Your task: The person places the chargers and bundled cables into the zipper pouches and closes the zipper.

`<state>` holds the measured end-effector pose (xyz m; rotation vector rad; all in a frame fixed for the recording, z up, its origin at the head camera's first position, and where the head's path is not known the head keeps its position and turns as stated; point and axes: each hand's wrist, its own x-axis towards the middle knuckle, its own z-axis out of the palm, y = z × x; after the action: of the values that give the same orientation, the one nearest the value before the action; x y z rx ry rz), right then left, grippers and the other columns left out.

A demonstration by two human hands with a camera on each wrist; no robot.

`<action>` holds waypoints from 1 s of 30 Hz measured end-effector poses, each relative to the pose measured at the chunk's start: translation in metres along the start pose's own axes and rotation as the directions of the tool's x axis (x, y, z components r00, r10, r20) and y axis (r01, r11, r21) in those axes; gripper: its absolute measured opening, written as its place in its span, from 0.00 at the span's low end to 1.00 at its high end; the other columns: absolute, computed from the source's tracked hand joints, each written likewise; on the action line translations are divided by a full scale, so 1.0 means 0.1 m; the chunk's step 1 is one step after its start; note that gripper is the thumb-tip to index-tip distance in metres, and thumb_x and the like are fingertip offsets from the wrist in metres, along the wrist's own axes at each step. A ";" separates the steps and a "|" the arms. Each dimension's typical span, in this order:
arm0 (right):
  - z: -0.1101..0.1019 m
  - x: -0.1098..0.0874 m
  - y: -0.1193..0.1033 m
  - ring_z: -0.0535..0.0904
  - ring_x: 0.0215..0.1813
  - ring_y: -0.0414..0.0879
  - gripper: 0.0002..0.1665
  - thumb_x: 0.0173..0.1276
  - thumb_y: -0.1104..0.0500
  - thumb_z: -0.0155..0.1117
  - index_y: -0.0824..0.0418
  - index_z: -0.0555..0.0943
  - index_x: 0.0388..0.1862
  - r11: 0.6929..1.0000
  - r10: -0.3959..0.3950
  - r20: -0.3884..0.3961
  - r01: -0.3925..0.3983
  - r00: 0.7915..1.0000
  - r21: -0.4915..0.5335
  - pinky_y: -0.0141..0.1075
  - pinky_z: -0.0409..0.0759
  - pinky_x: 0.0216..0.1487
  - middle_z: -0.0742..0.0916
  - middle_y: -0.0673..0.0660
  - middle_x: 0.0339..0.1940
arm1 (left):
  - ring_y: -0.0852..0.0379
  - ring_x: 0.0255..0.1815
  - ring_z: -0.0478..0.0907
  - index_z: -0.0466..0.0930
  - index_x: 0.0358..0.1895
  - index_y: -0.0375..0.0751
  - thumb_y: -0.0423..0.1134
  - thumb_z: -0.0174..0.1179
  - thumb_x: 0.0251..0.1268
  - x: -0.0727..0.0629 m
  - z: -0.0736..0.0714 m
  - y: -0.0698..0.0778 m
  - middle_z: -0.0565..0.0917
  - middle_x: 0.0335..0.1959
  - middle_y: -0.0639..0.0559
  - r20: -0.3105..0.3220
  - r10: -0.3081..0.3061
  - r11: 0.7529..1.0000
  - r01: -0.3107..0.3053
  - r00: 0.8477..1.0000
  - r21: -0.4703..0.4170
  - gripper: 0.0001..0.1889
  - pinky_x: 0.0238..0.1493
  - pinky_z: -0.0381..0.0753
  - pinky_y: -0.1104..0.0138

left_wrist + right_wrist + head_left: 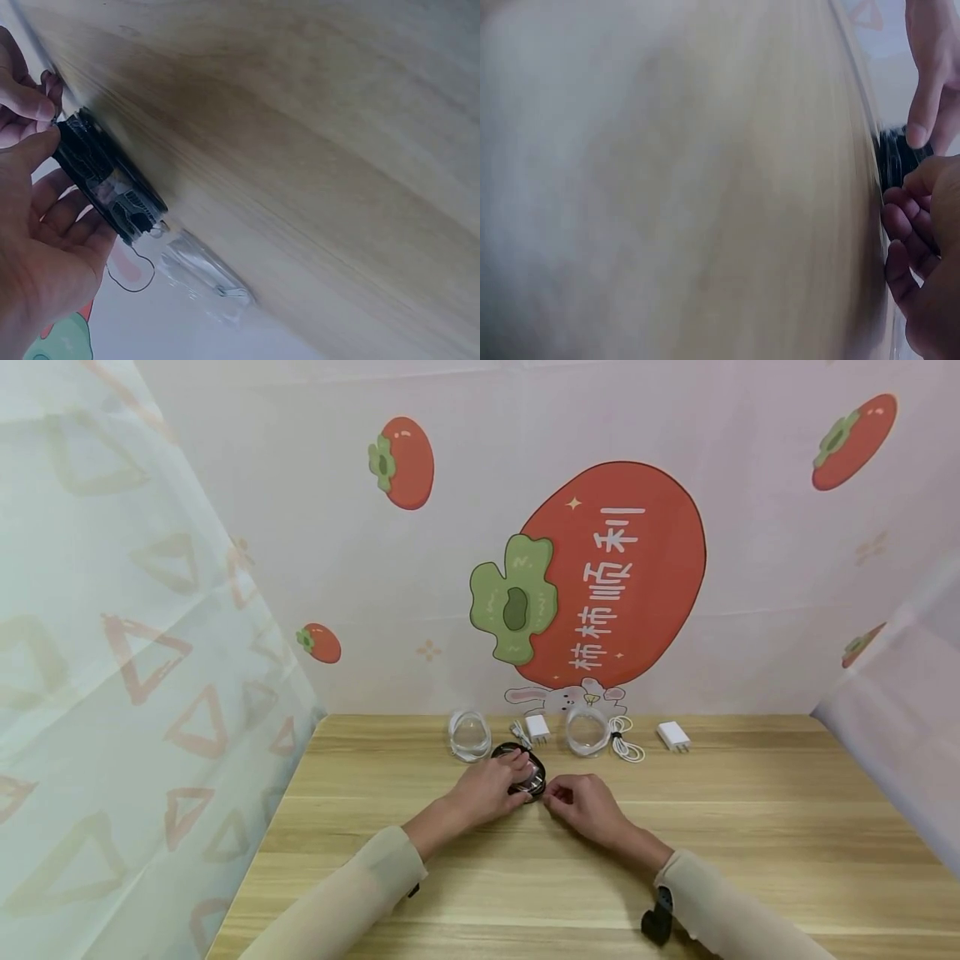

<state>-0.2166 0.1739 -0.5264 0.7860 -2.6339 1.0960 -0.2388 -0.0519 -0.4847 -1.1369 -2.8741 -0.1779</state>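
A black coiled cable [537, 783], glossy and rounded, lies on the wooden table in front of the person. My left hand [491, 787] lies over it from the left, fingers across the top and thumb along the near side, holding it. In the left wrist view the coil [101, 176] shows as a thick dark stack between thumb and fingers. At the coil's right edge, my right hand [588, 808] has thumb and forefinger pinched together on it. The right wrist view shows these fingertips against the dark side [896, 161], with the left thumb just above; what they pinch is mostly hidden.
Behind the hands stand a clear round coil-shaped item [469, 735] and a similar one [587, 732]. Among them are a white charger [537, 727], a small white cable [519, 733], a tied white cable [627, 743] and another white charger [673, 736]. A printed cloth [405, 610] hangs behind.
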 end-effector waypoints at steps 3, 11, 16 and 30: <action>-0.03 0.01 0.05 0.79 0.31 0.30 0.05 0.68 0.66 0.73 0.56 0.89 0.34 0.999 -0.006 0.020 0.005 1.000 0.033 0.29 0.81 0.33 0.88 0.43 0.29 | 0.49 0.79 0.70 0.79 0.72 0.45 0.53 0.65 0.76 0.00 0.03 -0.03 0.74 0.76 0.46 -0.016 0.005 0.999 -0.006 1.000 -0.054 0.27 0.74 0.75 0.56; -0.10 0.08 0.14 0.80 0.31 0.31 0.05 0.70 0.66 0.72 0.58 0.89 0.34 0.995 -0.025 0.054 0.019 0.998 0.095 0.30 0.82 0.33 0.88 0.44 0.29 | 0.49 0.77 0.73 0.81 0.69 0.43 0.51 0.70 0.72 0.01 0.02 -0.10 0.78 0.72 0.45 -0.059 0.010 0.985 -0.020 0.998 -0.172 0.27 0.74 0.74 0.57; -0.13 0.11 0.20 0.81 0.33 0.32 0.05 0.72 0.66 0.71 0.58 0.89 0.35 0.991 -0.041 0.081 0.031 0.996 0.129 0.31 0.83 0.36 0.89 0.44 0.30 | 0.50 0.76 0.74 0.81 0.68 0.43 0.51 0.70 0.71 0.02 0.01 -0.11 0.78 0.71 0.47 -0.054 0.003 0.981 -0.013 0.999 -0.194 0.27 0.73 0.75 0.57; -0.20 0.26 0.34 0.81 0.37 0.34 0.04 0.74 0.66 0.69 0.59 0.88 0.38 0.990 -0.051 0.137 0.031 0.989 0.140 0.32 0.83 0.40 0.89 0.48 0.33 | 0.48 0.75 0.75 0.83 0.67 0.41 0.48 0.70 0.72 0.03 -0.01 -0.17 0.79 0.71 0.45 -0.038 0.057 0.973 -0.064 0.998 -0.221 0.25 0.73 0.76 0.54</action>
<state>-0.2571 0.1977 -0.5237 0.9744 -2.6637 1.2669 -0.2523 -0.0627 -0.4850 -1.2413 -2.8424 -0.5215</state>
